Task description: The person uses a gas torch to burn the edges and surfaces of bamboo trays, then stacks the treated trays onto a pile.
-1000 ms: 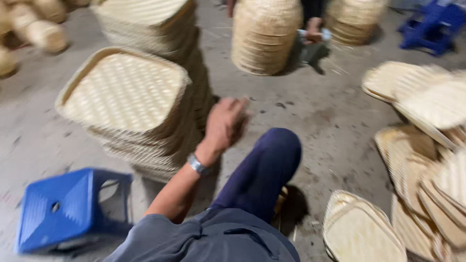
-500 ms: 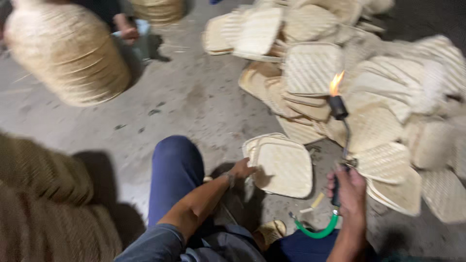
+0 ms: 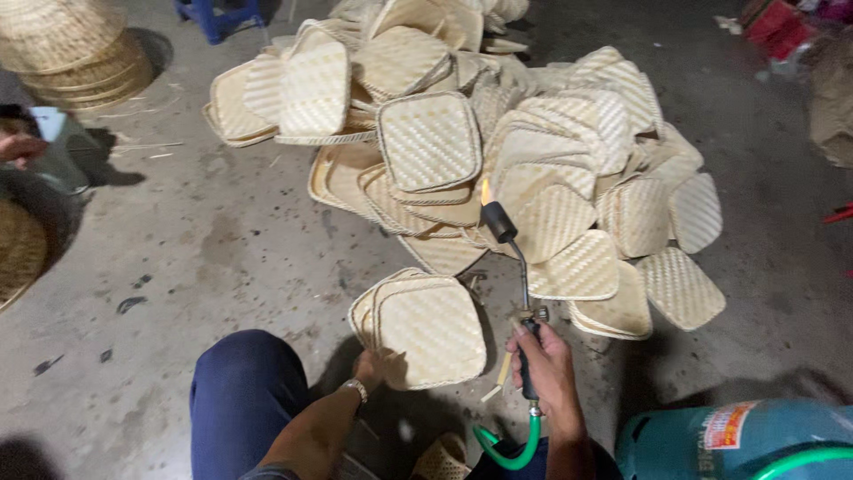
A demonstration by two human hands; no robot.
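The fingers of the right hand [image 3: 546, 364] are wrapped tight around the dark grip of a gas torch [image 3: 517, 293], whose thin tube rises to a black nozzle with a small flame [image 3: 485, 190] at its tip. A green hose [image 3: 506, 449] curls from the bottom of the grip toward a teal gas cylinder [image 3: 737, 440] at the lower right. The left hand [image 3: 371, 369] pinches the near edge of a small stack of square woven trays [image 3: 428, 327], fingers closed on its rim; the stack rests on the concrete floor [image 3: 204, 258] just beside the torch. Beyond lies a big loose pile of woven trays [image 3: 498, 142].
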